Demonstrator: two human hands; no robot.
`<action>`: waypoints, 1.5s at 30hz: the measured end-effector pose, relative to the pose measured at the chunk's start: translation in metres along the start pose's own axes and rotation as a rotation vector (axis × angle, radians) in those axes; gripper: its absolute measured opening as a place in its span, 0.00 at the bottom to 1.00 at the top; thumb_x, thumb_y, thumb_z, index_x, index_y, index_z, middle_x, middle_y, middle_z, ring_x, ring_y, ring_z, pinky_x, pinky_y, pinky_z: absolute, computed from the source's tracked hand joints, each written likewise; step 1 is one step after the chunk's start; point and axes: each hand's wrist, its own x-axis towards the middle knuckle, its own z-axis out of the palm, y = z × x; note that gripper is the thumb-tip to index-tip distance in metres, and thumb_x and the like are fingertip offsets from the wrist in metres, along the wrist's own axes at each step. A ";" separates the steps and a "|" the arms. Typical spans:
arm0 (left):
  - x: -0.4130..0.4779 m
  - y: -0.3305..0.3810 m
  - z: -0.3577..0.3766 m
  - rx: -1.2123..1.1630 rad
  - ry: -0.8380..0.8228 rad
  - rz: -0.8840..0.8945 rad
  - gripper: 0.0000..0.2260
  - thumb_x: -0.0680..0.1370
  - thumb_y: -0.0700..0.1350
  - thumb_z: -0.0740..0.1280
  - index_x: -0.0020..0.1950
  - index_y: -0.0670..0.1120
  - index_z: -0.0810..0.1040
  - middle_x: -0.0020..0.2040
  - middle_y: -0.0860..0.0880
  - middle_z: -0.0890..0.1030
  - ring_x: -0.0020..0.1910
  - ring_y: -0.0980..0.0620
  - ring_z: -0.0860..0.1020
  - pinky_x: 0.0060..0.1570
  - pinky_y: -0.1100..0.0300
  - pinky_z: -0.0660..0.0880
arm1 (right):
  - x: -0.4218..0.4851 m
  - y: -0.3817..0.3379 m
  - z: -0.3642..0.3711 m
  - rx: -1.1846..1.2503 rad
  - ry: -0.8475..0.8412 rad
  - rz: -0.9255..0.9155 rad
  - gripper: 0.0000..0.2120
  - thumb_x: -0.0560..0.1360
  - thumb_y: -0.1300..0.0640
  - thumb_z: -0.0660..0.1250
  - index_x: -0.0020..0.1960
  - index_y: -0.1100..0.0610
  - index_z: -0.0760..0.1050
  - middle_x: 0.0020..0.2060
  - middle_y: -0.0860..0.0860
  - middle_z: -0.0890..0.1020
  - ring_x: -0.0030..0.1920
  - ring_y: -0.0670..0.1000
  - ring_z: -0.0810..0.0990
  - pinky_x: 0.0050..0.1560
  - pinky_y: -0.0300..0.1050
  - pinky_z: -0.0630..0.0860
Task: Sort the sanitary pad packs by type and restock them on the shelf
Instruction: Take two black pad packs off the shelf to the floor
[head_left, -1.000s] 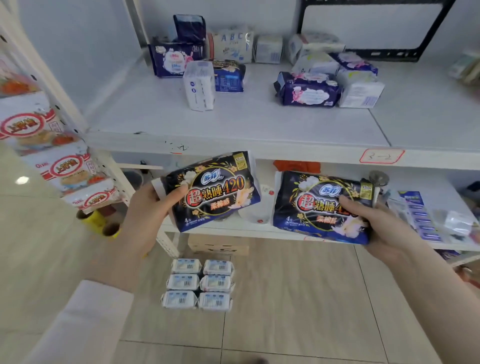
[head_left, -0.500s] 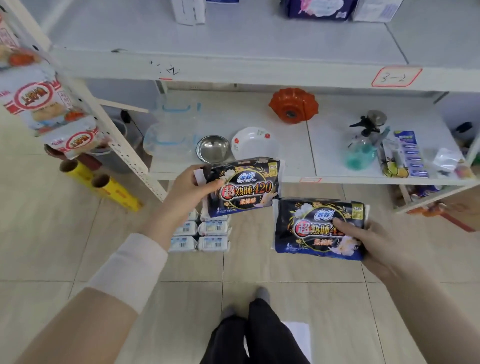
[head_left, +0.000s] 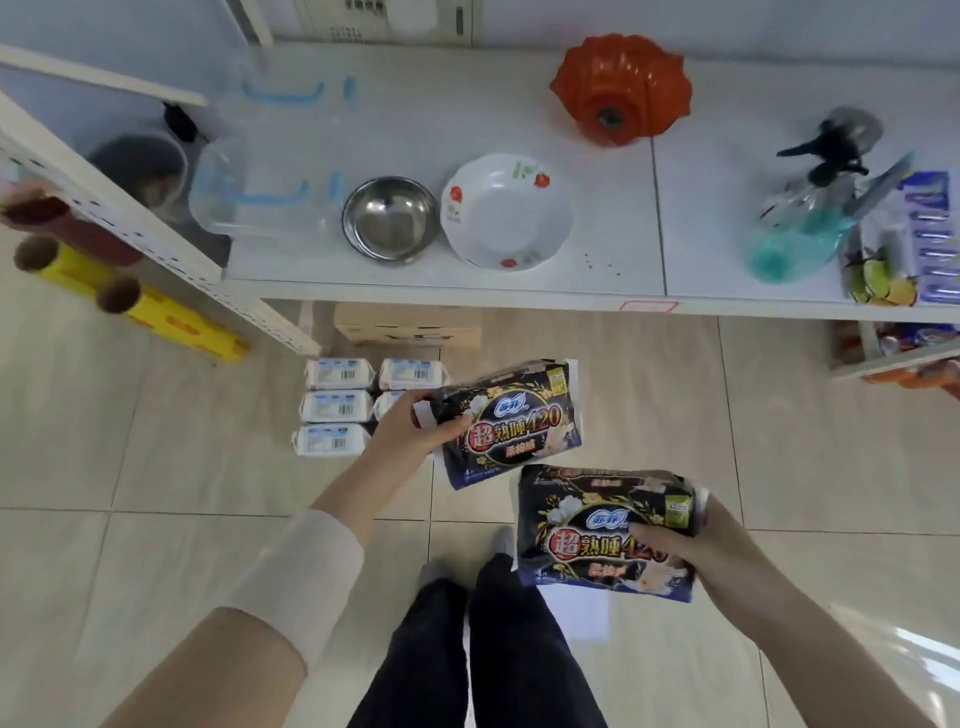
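My left hand (head_left: 410, 431) grips a black sanitary pad pack marked 420 (head_left: 514, 421) by its left end, held above the floor. My right hand (head_left: 691, 540) holds a second black 420 pack (head_left: 592, 535) of the same type, lower and closer to me. Several white pad packs (head_left: 337, 408) lie in two columns on the tiled floor just left of my left hand, partly hidden by it. The upper shelf with other packs is out of view.
The low white shelf (head_left: 467, 291) carries a clear container (head_left: 254, 202), a steel bowl (head_left: 389, 218), a white flowered bowl (head_left: 506, 213), an orange mould (head_left: 621, 88) and a spray bottle (head_left: 805, 223). A cardboard box (head_left: 405, 325) sits under it. Yellow rolls (head_left: 130, 301) hang at left. My legs (head_left: 483, 649) stand below.
The view has tilted down from the upper shelf to the low shelf and floor. Both hands have dropped with their black packs, the right one lower and nearer me.
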 end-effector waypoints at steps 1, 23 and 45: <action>0.014 -0.013 0.002 -0.005 0.001 -0.024 0.21 0.69 0.44 0.75 0.58 0.45 0.72 0.55 0.46 0.80 0.52 0.49 0.79 0.49 0.55 0.78 | 0.012 0.007 -0.003 -0.012 0.013 0.019 0.43 0.48 0.52 0.84 0.59 0.60 0.71 0.51 0.58 0.83 0.50 0.59 0.82 0.49 0.57 0.79; 0.396 -0.243 0.036 0.503 -0.125 0.163 0.29 0.69 0.49 0.74 0.66 0.45 0.67 0.63 0.49 0.72 0.61 0.52 0.71 0.58 0.57 0.70 | 0.385 0.255 -0.040 -0.209 0.040 0.133 0.45 0.46 0.52 0.83 0.59 0.56 0.70 0.51 0.53 0.81 0.49 0.53 0.83 0.46 0.49 0.81; 0.541 -0.280 0.016 1.335 -0.161 0.802 0.30 0.67 0.46 0.75 0.66 0.47 0.68 0.60 0.47 0.75 0.57 0.48 0.73 0.53 0.57 0.68 | 0.564 0.355 -0.017 -0.538 0.204 -0.495 0.31 0.59 0.66 0.79 0.50 0.44 0.66 0.43 0.40 0.79 0.43 0.36 0.78 0.41 0.26 0.72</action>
